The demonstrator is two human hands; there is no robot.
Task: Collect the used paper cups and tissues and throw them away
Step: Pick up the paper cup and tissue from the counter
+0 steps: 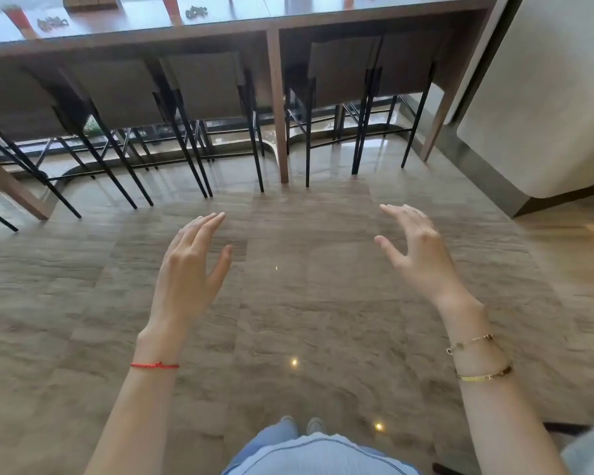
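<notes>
Two red-and-white paper cups stand on the long counter at the top of the view, one cup [18, 19] at the far left and another cup [171, 6] near the middle. A crumpled tissue [51, 23] lies beside the left cup and a second crumpled tissue [196, 11] beside the middle one. Both of my hands are held out over the floor, well short of the counter. My left hand [189, 269] has its fingers spread and holds nothing. My right hand [414, 250] is likewise spread and holds nothing.
The wooden counter [220, 25] spans the top, with several black-legged bar stools [206, 97] pushed under it. A white curved wall or pillar [542, 97] stands at the right. Glossy stone floor [306, 303] lies between me and the stools. A wooden box [90, 1] sits on the counter.
</notes>
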